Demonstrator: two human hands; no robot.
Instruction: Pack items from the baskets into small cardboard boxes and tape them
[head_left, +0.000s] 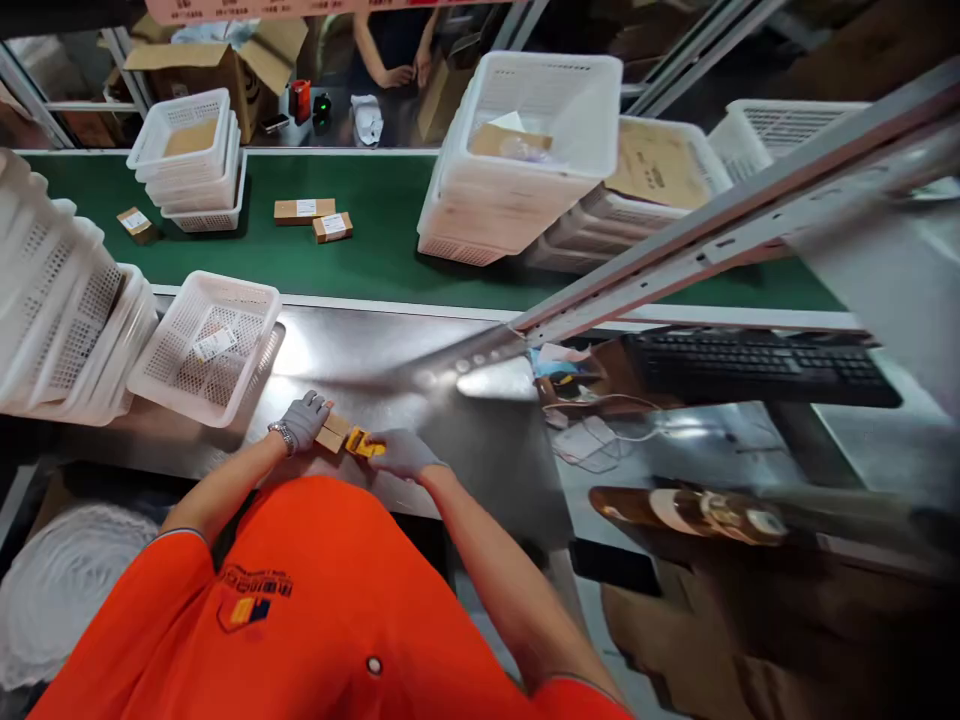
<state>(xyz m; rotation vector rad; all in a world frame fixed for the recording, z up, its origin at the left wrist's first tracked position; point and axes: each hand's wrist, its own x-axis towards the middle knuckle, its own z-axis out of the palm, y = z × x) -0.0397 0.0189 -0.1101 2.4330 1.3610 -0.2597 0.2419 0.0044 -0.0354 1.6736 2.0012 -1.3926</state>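
My left hand, in a grey glove, grips the left side of a small brown cardboard box at the front of the metal worktable. In my right hand, also gloved, is a small yellow tool that looks like a tape dispenser. Its front end is against or very close to the box's right side; contact is hard to make out. Beyond my left hand, a white plastic basket holds a labelled packet.
Stacked white baskets rise at the left. A green conveyor carries small labelled boxes and tall basket stacks. A metal beam slants across the right, above a keyboard. Another person's hands appear behind the conveyor.
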